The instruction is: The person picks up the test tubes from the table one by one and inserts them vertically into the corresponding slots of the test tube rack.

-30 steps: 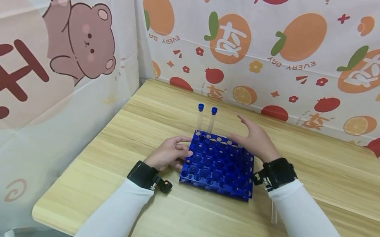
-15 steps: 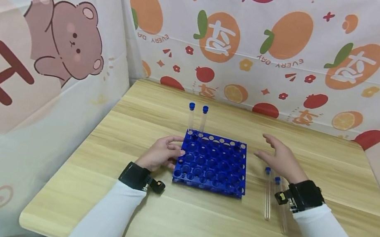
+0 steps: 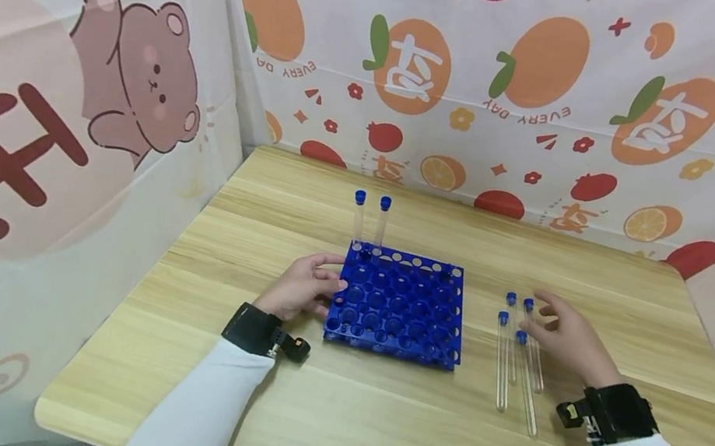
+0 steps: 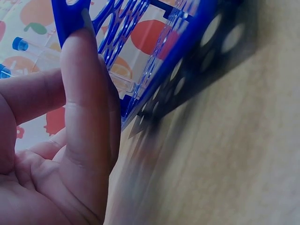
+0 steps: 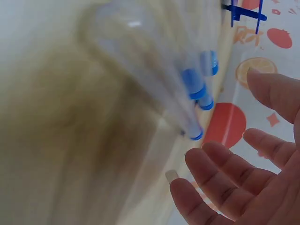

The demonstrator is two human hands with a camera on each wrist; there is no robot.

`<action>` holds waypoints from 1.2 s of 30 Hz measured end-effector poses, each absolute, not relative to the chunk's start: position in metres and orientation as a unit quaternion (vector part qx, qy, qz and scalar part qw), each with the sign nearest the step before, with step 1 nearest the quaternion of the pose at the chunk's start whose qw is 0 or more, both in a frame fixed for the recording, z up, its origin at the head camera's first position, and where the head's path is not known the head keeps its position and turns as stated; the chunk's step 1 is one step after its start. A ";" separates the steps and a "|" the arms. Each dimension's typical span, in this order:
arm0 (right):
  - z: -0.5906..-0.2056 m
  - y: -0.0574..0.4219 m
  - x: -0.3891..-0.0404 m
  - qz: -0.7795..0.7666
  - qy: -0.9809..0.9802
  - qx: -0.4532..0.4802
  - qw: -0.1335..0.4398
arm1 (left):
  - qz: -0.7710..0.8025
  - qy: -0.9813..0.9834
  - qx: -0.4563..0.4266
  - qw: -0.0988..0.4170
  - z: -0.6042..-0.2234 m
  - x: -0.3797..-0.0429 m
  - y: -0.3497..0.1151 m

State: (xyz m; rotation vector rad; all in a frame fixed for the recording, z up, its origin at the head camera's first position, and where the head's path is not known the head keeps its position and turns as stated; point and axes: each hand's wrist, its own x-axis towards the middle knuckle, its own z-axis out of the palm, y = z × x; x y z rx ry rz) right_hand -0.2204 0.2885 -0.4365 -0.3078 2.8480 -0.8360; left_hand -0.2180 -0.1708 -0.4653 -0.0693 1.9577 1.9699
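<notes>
A blue test tube rack [image 3: 397, 304] stands on the table, and my left hand [image 3: 302, 291] grips its left edge. In the left wrist view the thumb [image 4: 84, 103] lies against the blue frame. Two test tubes with blue caps [image 3: 385, 204] stand upright in the rack's back row, at its left end. To the right of the rack lie several capped test tubes [image 3: 502, 373], side by side on the wood. My right hand [image 3: 575, 342] hovers by their caps, fingers loosely bent and holding nothing. The right wrist view shows a gap between fingertips and caps [image 5: 194, 84].
The wooden table [image 3: 227, 406] has a rounded front left corner. Behind it hangs a cloth printed with fruit [image 3: 485, 55]; another with a bear [image 3: 148, 73] hangs along the left side. Each wrist wears a black camera band [image 3: 624, 414].
From the rack's back right, my right hand has moved right and toward me, past the loose tubes, uncovering more of them. My left hand keeps its grip on the rack.
</notes>
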 end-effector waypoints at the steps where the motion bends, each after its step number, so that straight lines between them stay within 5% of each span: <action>1: -0.437 0.291 -0.219 -0.279 0.952 -0.101 0.079 | 0.696 0.695 -0.024 0.180 -0.465 -0.218 -0.171; 36: -0.457 0.296 -0.208 -0.278 0.947 -0.075 0.142 | 0.703 0.686 -0.019 0.185 -0.464 -0.216 -0.172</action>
